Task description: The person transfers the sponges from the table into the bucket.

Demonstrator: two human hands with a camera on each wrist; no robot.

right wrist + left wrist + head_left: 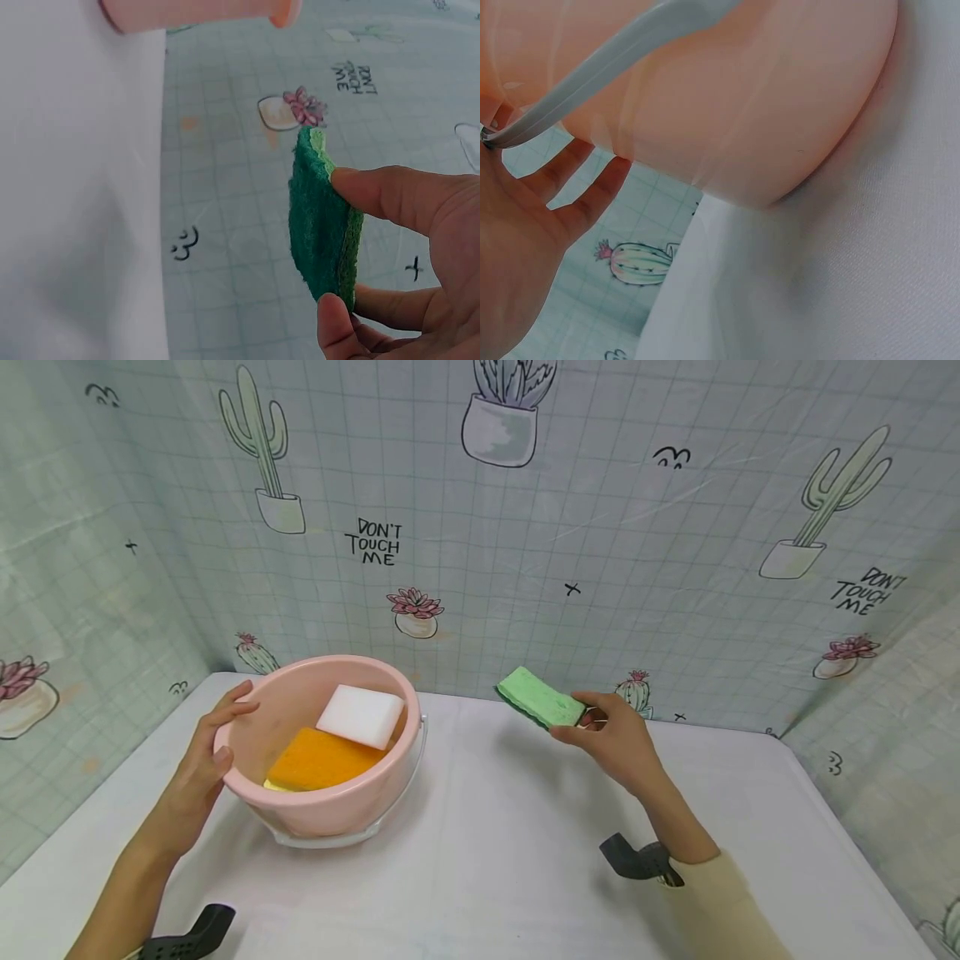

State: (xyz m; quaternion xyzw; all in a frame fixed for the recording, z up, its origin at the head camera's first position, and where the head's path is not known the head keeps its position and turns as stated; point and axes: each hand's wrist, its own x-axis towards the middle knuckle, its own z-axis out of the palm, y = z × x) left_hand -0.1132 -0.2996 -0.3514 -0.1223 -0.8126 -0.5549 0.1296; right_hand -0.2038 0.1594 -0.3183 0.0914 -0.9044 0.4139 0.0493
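A pink bucket stands on the left of the table, tilted a little in the head view. Inside it lie a white sponge, an orange sponge and, mostly hidden below, something yellow. My left hand grips the bucket's left rim, the thumb and a finger over the edge; in the left wrist view other fingers lie against its outer wall. My right hand pinches a green scouring sponge by one end, above the table. Its dark green scouring side shows in the right wrist view.
A grey-white handle hangs down round the front of the bucket. The white-covered table ends at a back wall hung with cactus-print cloth. Similar cloth hangs at both sides.
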